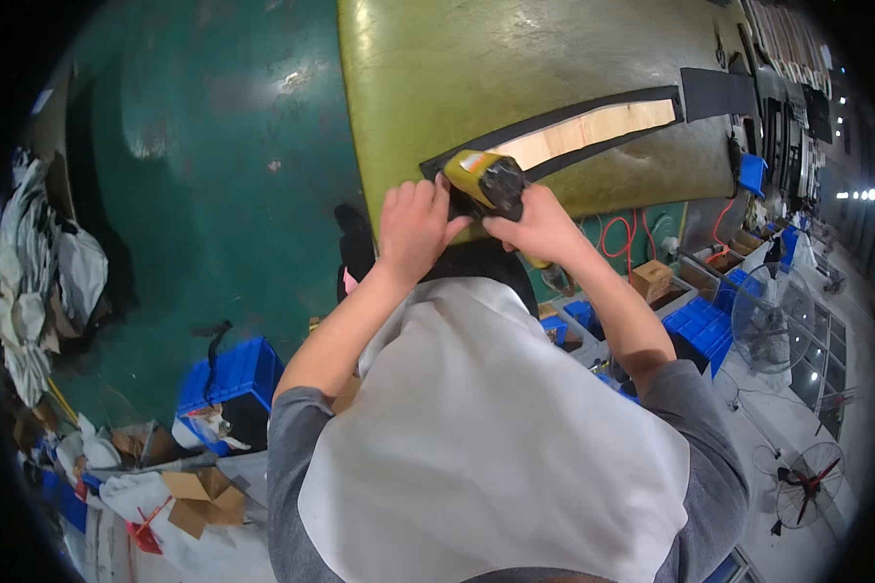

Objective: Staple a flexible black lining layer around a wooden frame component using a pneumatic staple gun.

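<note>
A long pale wooden board [583, 134] lies on a strip of black fabric [559, 162], which shows as a border along its sides. My right hand [540, 225] is wrapped round a yellow and black staple gun [486, 182], held over the near left end of the board. The gun hides that end and its own tip. Beside it, my left hand [415, 225] has its fingers curled on the black fabric at the near end, thumb pointing toward the gun. What lies under those fingers is partly hidden.
The strip rests on a yellow-green worktable [428, 78]. More black fabric [717, 94] lies at its far right. A blue crate [228, 389] stands on the green floor [214, 185]. Red hoses [624, 236], boxes and fans [773, 316] are to the right.
</note>
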